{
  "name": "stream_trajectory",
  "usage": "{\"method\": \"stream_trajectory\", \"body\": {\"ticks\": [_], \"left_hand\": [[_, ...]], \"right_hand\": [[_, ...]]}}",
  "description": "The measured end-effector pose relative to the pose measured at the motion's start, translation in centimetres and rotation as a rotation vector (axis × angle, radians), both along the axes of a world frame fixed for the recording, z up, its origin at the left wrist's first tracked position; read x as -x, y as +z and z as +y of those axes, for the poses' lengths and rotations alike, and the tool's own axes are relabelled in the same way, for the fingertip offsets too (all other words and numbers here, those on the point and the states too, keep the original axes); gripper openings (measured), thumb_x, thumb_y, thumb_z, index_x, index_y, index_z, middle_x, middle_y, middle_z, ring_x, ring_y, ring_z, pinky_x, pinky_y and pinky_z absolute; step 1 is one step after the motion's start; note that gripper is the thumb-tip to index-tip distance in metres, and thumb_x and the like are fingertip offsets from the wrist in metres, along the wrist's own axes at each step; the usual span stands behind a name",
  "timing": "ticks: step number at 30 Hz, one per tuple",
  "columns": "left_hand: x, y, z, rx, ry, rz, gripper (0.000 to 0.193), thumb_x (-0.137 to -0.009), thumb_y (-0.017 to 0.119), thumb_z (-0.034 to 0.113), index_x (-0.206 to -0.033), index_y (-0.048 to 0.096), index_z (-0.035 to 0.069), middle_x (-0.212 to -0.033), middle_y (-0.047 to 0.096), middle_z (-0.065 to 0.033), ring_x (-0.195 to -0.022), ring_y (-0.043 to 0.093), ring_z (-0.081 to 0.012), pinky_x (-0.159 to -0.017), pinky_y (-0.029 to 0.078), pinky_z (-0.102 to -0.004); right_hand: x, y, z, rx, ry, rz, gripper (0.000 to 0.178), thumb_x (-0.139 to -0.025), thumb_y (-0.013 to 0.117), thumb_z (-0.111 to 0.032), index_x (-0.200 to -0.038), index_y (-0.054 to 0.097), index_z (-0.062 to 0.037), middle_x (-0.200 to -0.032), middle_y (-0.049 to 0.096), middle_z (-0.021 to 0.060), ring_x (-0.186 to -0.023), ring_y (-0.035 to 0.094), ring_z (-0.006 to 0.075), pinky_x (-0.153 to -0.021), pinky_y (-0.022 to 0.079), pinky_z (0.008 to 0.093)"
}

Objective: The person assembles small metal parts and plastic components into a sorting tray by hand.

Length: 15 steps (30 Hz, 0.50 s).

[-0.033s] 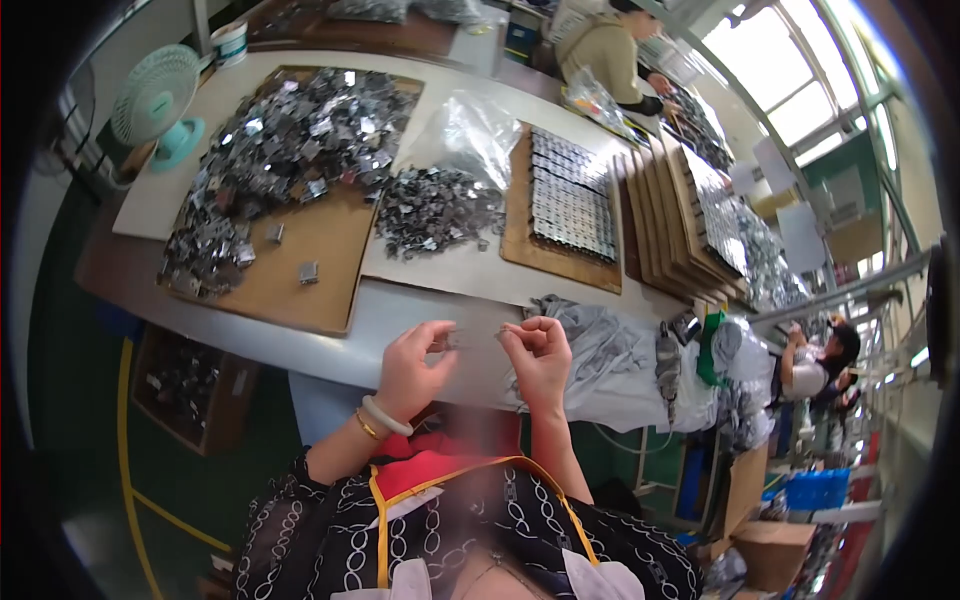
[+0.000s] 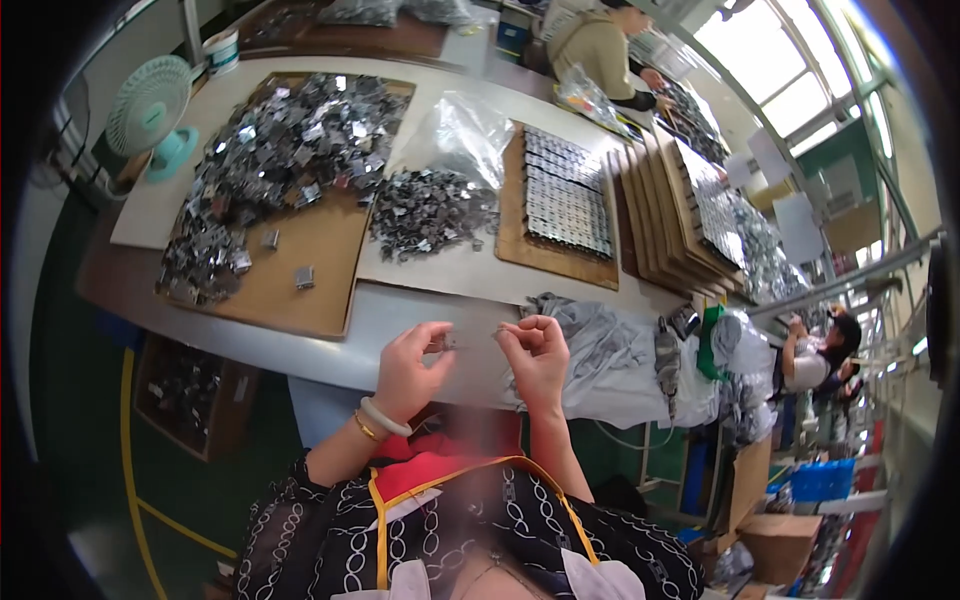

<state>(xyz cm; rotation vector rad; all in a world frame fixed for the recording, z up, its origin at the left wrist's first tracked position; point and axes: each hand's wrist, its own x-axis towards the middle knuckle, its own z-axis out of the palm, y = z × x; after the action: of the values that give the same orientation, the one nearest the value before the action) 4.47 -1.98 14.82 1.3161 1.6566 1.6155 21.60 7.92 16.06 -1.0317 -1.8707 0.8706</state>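
Long white counter (image 2: 420, 310) on dark green floor (image 2: 90, 400); bright windows (image 2: 770, 60) upper right; teal desk fan (image 2: 150, 110) left.

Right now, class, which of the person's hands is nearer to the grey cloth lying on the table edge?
Right. The right hand is raised just beside the grey cloth, nearly over its left edge; the left hand is farther off, beyond the right hand.

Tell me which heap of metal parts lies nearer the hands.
The smaller dark heap on the white sheet, beside the clear bag; the big shiny heap lies farther left.
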Motion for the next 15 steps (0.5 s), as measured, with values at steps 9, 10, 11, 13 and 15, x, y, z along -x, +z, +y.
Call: {"method": "stream_trajectory", "body": {"ticks": [9, 10, 11, 13, 15], "left_hand": [[-1.4, 1.9, 2.4, -0.007, -0.083, 0.015, 0.033, -0.08, 0.075, -0.001, -0.113, 0.068, 0.002, -0.105, 0.069, -0.013, -0.091, 0.072, -0.0233, -0.083, 0.06, -0.033], [-1.6, 1.8, 2.5, -0.002, -0.082, 0.017, 0.034, -0.08, 0.075, -0.001, -0.113, 0.068, 0.002, -0.104, 0.069, -0.0128, -0.091, 0.072, -0.0231, -0.082, 0.06, -0.0328], [-1.7, 1.8, 2.5, 0.003, -0.082, 0.018, 0.034, -0.08, 0.075, -0.002, -0.113, 0.068, 0.003, -0.104, 0.069, -0.0127, -0.09, 0.072, -0.0229, -0.082, 0.06, -0.0327], [-2.1, 1.9, 2.3, 0.017, -0.104, 0.006, 0.035, -0.08, 0.074, -0.002, -0.113, 0.068, 0.002, -0.103, 0.07, -0.0127, -0.091, 0.072, -0.0231, -0.081, 0.06, -0.033], [-2.3, 1.7, 1.9, 0.026, -0.096, 0.026, 0.035, -0.079, 0.074, -0.001, -0.113, 0.068, 0.002, -0.101, 0.07, -0.013, -0.09, 0.072, -0.0235, -0.081, 0.06, -0.0333]], "right_hand": [[-1.7, 1.3, 0.3, 0.136, -0.115, 0.157, 0.018, -0.084, 0.076, -0.004, -0.094, 0.061, -0.0058, -0.093, 0.07, 0.0059, -0.084, 0.066, 0.0139, -0.076, 0.053, 0.026], [-1.7, 1.5, 0.4, 0.148, -0.115, 0.165, 0.027, -0.088, 0.076, 0.0, -0.105, 0.055, -0.0038, -0.095, 0.075, 0.0084, -0.084, 0.066, 0.0076, -0.074, 0.052, 0.0222], [-1.9, 1.7, 0.2, 0.145, -0.122, 0.18, 0.027, -0.088, 0.076, 0.0, -0.105, 0.055, -0.0038, -0.095, 0.075, 0.0084, -0.084, 0.066, 0.0076, -0.074, 0.052, 0.0222], [-2.2, 2.3, -0.4, 0.26, -0.156, 0.212, 0.027, -0.088, 0.075, 0.001, -0.105, 0.055, -0.0038, -0.096, 0.075, 0.0093, -0.085, 0.067, 0.0081, -0.074, 0.052, 0.0224], [-2.3, 2.1, -0.7, 0.284, -0.146, 0.252, 0.027, -0.088, 0.075, 0.001, -0.105, 0.055, -0.0037, -0.096, 0.075, 0.0096, -0.085, 0.067, 0.0084, -0.074, 0.053, 0.0225]]}}
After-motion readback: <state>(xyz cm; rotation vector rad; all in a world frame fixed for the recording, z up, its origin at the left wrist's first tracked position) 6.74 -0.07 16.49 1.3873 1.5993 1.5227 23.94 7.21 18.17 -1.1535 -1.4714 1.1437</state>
